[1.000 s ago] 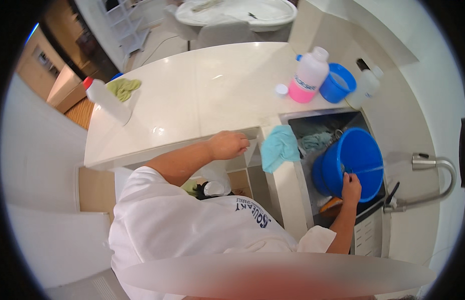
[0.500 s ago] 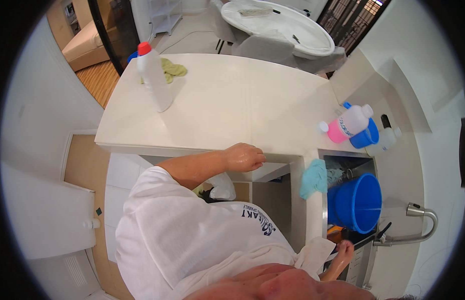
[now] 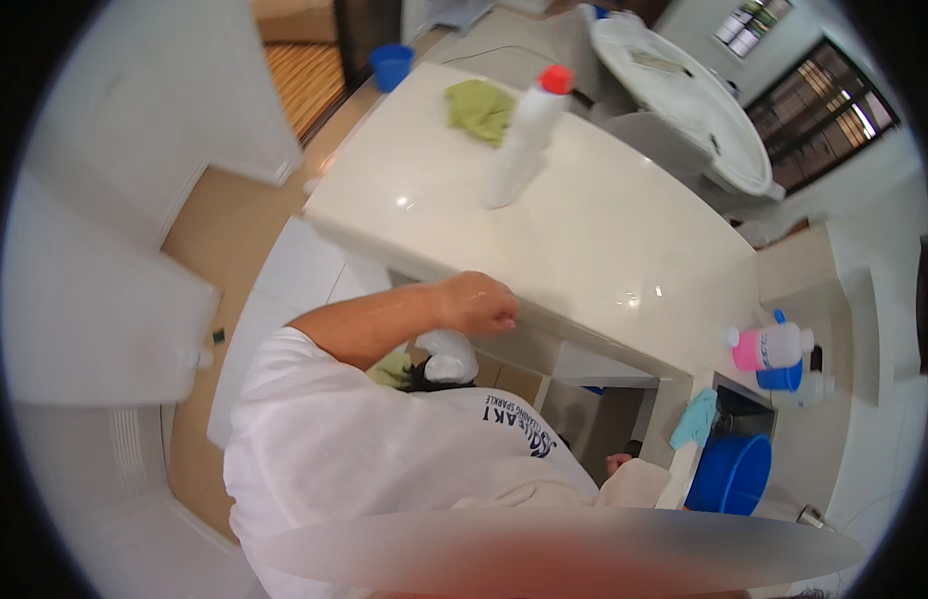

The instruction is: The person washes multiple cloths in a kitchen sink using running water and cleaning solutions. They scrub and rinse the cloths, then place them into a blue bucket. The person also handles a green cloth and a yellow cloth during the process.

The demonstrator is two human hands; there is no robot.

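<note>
Gripping the near edge of the pale surface (image 3: 584,230), the left hand (image 3: 479,304) sits curled, fingers clenched over the rim; nothing else is in it. Over the last second the view has swung left and away from the sink side: the blue bucket (image 3: 731,475), earlier central with the right hand on its rim, now lies at the far right and low. Judgement: attention has left the bucket and the body is braced on the surface by the left hand.

Left to right on the surface: a green cloth (image 3: 479,108) crumpled at the far left end; just beside it a white bottle with red cap (image 3: 522,140), upright, looking tilted by lens bend. Middle of the surface bare, glossy, with light glints. Right end: pink bottle (image 3: 768,347) lying or leaning, touching a small blue tub (image 3: 780,377).

Below the right end, a teal cloth (image 3: 696,419) hangs over a divider, near the bucket.

Right hand (image 3: 617,463): only a sliver shows by the sleeve; cannot tell whether clenched or released.
</note>
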